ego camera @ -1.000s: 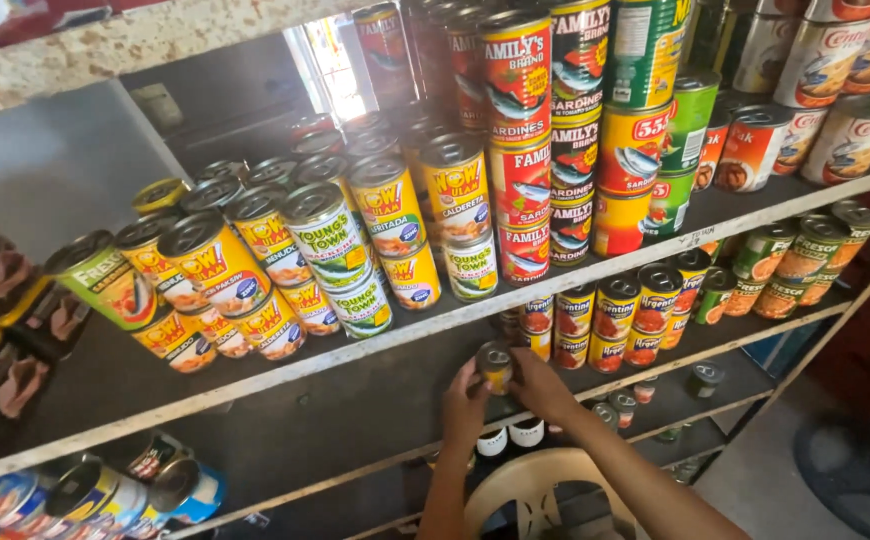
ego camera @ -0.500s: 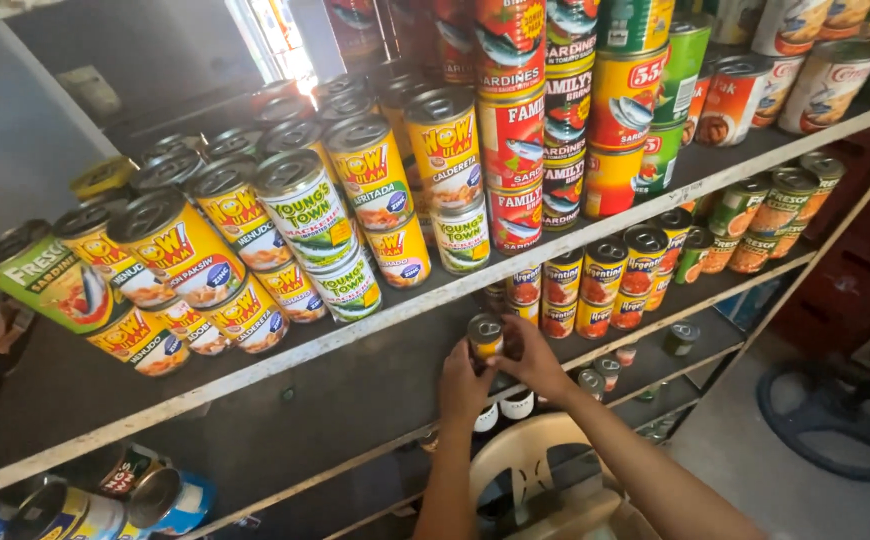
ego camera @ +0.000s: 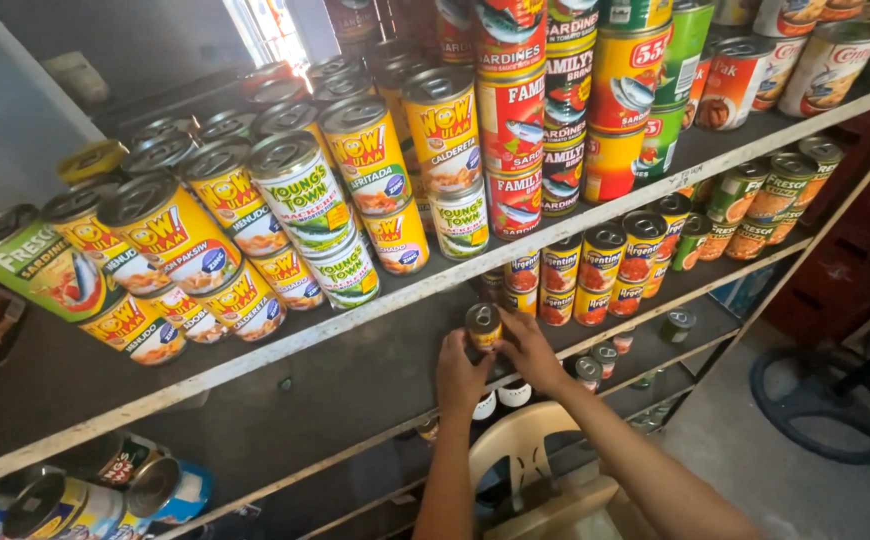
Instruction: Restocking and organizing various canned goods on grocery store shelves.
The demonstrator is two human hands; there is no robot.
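- Lower centre of frame: left hand (ego camera: 460, 372) and right hand (ego camera: 530, 348) clamp a small can (ego camera: 483, 325) together.
- Can sits on middle shelf (ego camera: 355, 385), left of stacked red cans (ego camera: 595, 270).

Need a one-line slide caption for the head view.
Both hands, left hand and right hand, hold a small can at the middle shelf, beside stacked red-labelled cans.

Yellow-labelled cans (ego camera: 365, 160) stand stacked along the upper shelf (ego camera: 285, 340), a green-labelled can (ego camera: 30, 265) at their left end. Red-labelled cans (ego camera: 512, 130) rise at centre. Small red-and-yellow cans (ego camera: 605, 262) line the shelf below, green ones (ego camera: 765, 200) further right.
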